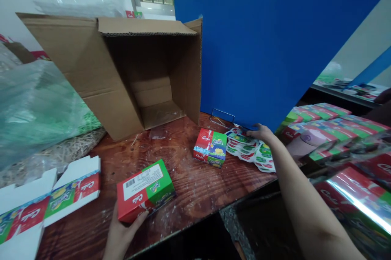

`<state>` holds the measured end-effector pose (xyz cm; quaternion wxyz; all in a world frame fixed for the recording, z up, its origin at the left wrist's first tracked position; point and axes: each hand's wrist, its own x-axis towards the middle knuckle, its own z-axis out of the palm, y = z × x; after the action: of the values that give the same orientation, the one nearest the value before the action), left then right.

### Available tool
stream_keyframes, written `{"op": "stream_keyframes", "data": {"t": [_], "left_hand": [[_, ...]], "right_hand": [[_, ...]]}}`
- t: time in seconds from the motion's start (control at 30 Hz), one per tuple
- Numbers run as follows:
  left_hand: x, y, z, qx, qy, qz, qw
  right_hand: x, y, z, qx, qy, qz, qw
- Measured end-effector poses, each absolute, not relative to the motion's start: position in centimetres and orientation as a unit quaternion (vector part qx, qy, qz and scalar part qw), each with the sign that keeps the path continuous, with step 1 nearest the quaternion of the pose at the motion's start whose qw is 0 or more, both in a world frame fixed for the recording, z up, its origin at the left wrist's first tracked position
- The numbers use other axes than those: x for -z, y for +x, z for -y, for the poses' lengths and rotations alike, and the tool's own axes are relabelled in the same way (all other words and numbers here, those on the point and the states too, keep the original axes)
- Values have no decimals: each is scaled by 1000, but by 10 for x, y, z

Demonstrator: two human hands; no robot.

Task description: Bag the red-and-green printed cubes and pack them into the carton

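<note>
My left hand (122,231) grips a small red and green carton (146,190) printed "Cola" and "Sprin" from its near left side, thumb along the front. A white barcode label shows on the carton's top. A second carton of the same print (210,148) stands on the table to its right. My right hand (262,133) reaches to a pile of flat printed labels (244,146), close to the lower edge of the blue board. Its fingers are bent together at the pile; what lies between them is hidden.
A large open cardboard box (122,76) lies on its side at the back. The blue board (256,48) leans beside it, near a wire stand (222,117). Unfolded cartons (51,203) lie left. Wrapped cartons (342,129) and a pink bottle (305,142) are at right.
</note>
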<state>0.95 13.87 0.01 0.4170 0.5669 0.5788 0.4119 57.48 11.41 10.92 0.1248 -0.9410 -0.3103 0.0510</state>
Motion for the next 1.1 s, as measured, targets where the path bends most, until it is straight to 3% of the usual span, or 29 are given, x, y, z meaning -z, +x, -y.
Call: {"op": "stream_keyframes", "data": {"t": [0.13,0.27,0.43,0.7,1.1], "left_hand": [[3,9,-139,-410,559,-588,416],[8,7,-139,-407,551,-603,408],[12,7,-139,-410,540,-612,408],[11,7,-138,-405,539,-618,404],[7,10,-135,-402,532,-619,415]], "right_hand": [[-125,579,-104,-97,-922,329,179],[-133,570,-121,-167,-859,368,315],[-105,555,-182,-183,-762,475,400],[-41,567,-238,-160,-711,581,361],[-28,598,-252,-146,-684,679,223]]}}
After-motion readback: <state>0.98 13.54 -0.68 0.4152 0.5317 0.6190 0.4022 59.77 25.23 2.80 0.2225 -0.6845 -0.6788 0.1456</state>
